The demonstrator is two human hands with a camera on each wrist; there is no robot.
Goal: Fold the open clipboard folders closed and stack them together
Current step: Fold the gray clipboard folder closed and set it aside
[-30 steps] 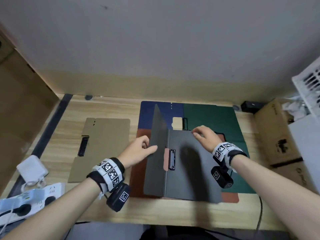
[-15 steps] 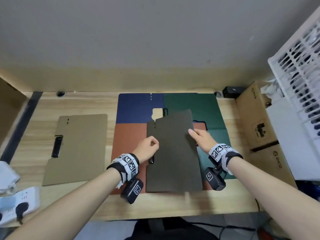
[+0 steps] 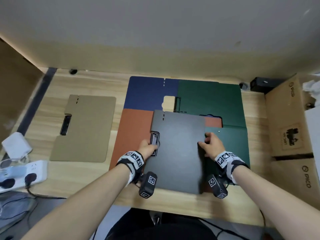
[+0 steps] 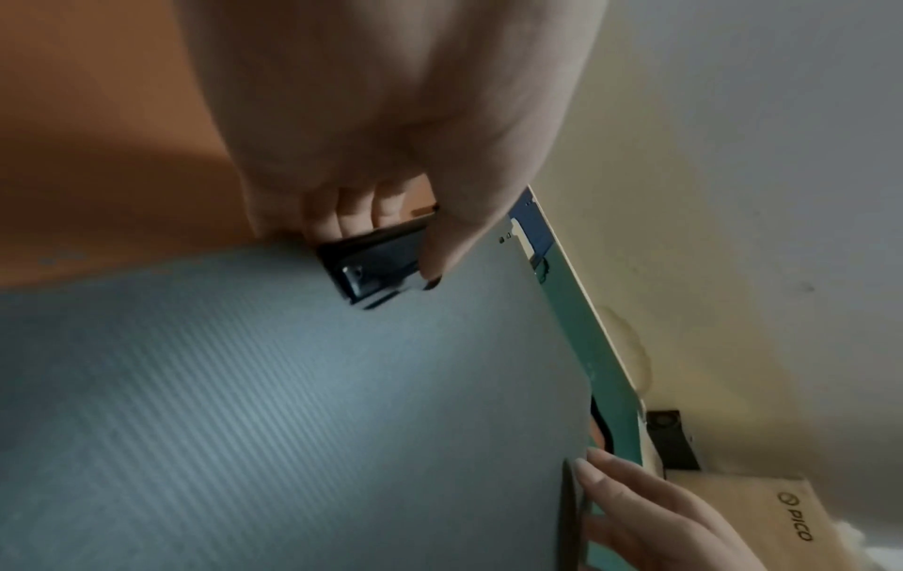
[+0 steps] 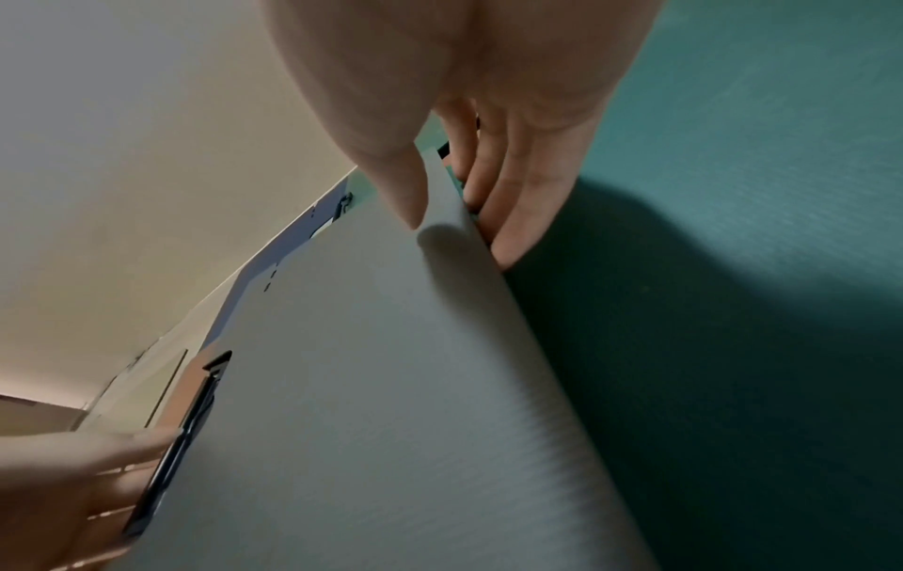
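Grey folder (image 3: 178,153) folded shut, atop the orange (image 3: 133,132) and green (image 3: 225,104) open ones. Left hand (image 3: 147,148) pinching its clip (image 3: 154,142), right hand (image 3: 212,146) gripping the opposite edge, thumb on top. Could drag the orange one along if slid rather than lifted. Half a second ago lying farther back, not yet gripped this way. Tan folder (image 3: 84,129) closed, well apart at left

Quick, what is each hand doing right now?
Left hand: grips the grey folder at its metal clip.
Right hand: pinches the folder's right edge.
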